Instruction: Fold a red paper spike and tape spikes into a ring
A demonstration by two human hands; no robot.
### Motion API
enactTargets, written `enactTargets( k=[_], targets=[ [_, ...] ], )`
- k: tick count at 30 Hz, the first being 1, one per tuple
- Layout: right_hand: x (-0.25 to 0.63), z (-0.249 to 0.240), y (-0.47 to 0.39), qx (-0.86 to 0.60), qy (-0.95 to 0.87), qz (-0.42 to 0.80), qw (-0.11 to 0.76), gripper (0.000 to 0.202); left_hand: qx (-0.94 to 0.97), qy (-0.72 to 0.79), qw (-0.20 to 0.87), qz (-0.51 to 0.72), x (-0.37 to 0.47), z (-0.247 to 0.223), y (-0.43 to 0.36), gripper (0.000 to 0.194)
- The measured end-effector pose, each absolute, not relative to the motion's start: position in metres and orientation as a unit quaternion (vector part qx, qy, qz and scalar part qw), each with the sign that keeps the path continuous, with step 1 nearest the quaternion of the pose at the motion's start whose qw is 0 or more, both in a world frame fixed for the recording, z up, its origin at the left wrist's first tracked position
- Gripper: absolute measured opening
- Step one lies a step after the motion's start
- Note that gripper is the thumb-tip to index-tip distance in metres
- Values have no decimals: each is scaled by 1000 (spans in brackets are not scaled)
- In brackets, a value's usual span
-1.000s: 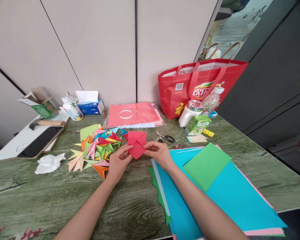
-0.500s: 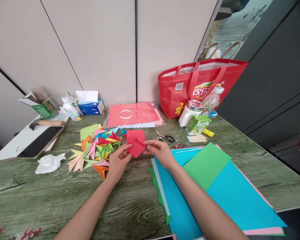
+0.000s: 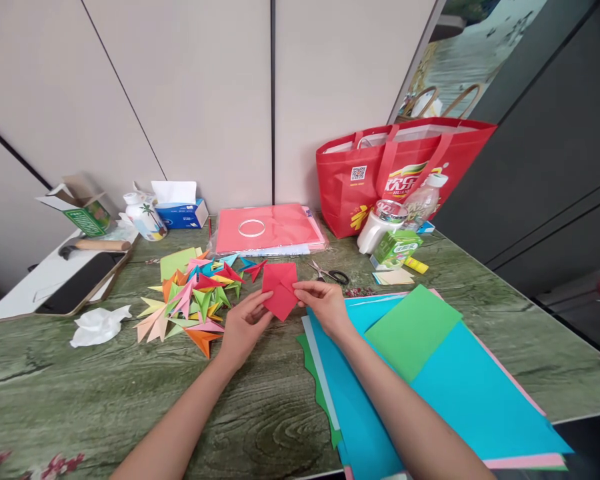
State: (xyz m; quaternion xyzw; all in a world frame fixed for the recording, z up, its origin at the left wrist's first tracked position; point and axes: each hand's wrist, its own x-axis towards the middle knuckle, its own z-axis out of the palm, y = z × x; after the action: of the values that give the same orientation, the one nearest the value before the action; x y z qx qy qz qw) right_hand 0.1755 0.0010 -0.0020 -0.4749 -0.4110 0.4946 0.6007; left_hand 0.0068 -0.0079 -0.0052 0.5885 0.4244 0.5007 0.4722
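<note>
A folded red paper [image 3: 281, 288] with a pointed lower end is held up over the table between both hands. My left hand [image 3: 244, 328] pinches its left edge, and my right hand [image 3: 324, 303] grips its right edge with thumb and fingers. Left of my left hand lies a pile of folded paper pieces [image 3: 200, 297] in many colours. A small red folded piece [image 3: 255, 269] rests just behind the held paper. Scissors [image 3: 329, 272] with black handles lie behind my right hand.
Blue sheets [image 3: 480, 393] and a green sheet [image 3: 415, 331] lie under and beside my right forearm. A red bag [image 3: 345, 187], white mug [image 3: 375, 230] and green carton [image 3: 395, 249] stand at the back right. Crumpled tissue [image 3: 100, 327] lies left; a red paper pack [image 3: 290, 227] lies behind.
Both hands have moved slightly right with the red paper, which is turned a little. The small red piece behind it now shows more fully.
</note>
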Motion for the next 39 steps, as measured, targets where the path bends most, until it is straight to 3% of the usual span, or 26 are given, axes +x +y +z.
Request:
enactTargets(
  k=[7,13,17,22,34,36,39],
  targets=[
    [180,1,1,-407,-508,538,536,25,556,454,471,512,2,-4,-4,35],
    [178,2,-1,-420,-549,505,516,27,567,502,414,504,-1,-2,-3,25],
    [174,2,-2,-453,-547,462,531,12,518,489,469,522,1,-3,-3,25],
    [166,0,-5,-479,-535,454,527,14,423,442,561,557,5,0,-4,31],
    [162,1,-9,-448,-604,389,531,14,438,458,536,558,5,-3,-5,33],
    [162,0,-9,-459,-592,388,537,17,452,449,533,556,5,-2,-6,40],
    [162,-2,-8,-469,-568,399,546,16,459,405,571,546,6,2,-8,67]
  ],
)
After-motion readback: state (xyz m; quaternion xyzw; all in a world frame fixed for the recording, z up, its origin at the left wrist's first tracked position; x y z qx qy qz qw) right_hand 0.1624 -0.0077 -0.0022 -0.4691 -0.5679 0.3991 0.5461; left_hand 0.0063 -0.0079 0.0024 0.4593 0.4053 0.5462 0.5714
